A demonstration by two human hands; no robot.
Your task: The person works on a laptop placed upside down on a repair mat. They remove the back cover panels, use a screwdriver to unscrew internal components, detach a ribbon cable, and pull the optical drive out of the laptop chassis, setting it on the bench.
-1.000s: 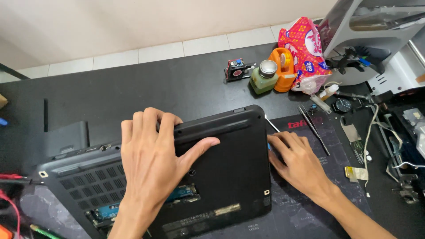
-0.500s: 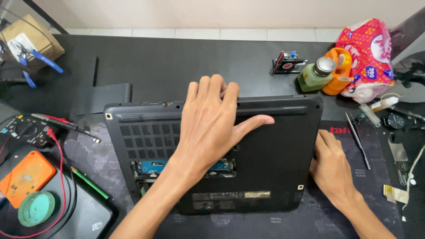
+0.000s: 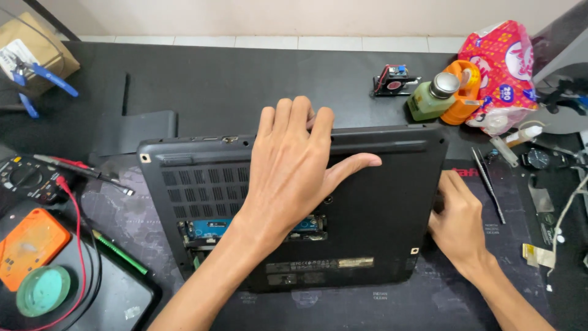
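A black laptop (image 3: 380, 202) lies upside down on a dark work mat (image 3: 490, 282). My left hand (image 3: 294, 165) presses flat on its underside, fingers reaching over the far edge and thumb spread to the right. An open bay showing a blue circuit board (image 3: 208, 228) sits just left of my wrist. My right hand (image 3: 456, 224) grips the laptop's right side edge, fingertips tucked against it.
Tweezers (image 3: 488, 184) lie right of the laptop. A green bottle (image 3: 432, 98), orange tape holder (image 3: 462, 92) and red-pink packet (image 3: 502, 67) stand at the back right. A multimeter (image 3: 24, 178) with red lead, orange case (image 3: 27, 242), green-handled screwdriver (image 3: 119, 252) and black cover panel (image 3: 138, 132) are left.
The view has swung left and the laptop now lies square to me instead of tilted. Both hands stay on it in the same places.
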